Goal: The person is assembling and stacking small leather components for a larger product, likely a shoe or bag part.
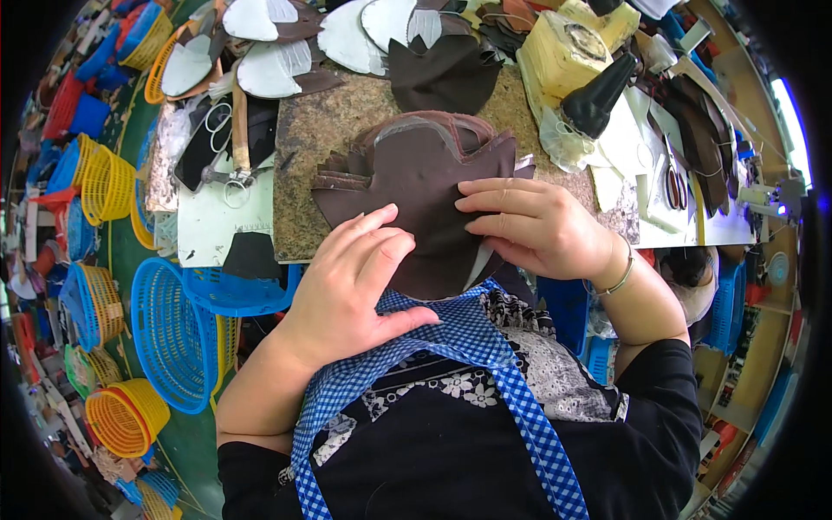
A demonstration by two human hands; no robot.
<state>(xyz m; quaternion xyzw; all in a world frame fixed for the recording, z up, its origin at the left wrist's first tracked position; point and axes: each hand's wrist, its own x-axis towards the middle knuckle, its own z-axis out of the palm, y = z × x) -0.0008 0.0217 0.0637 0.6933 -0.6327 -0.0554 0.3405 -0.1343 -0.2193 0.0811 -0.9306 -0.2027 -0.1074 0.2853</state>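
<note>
A dark brown leather piece (416, 208) with a curved, notched outline lies in front of me, its lower end hanging over the board's near edge towards my lap. Under it is a stack of similar brown pieces (334, 173), their edges showing at the left and top. My left hand (351, 282) is open, fingertips on the piece's left side and thumb held apart below. My right hand (542, 221) rests its stretched fingers on the right side of the leather. Its thumb lies by a pale strip at the piece's lower right edge.
The stack sits on a speckled stone board (303, 130). At left lie a hammer (240, 139) and scissors (217, 121); more scissors (674, 178) lie at right. Beyond are white-lined leather pieces (269, 69), a yellowish block (563, 56) and a black cone-shaped object (598, 95). Blue baskets (173, 334) stand lower left.
</note>
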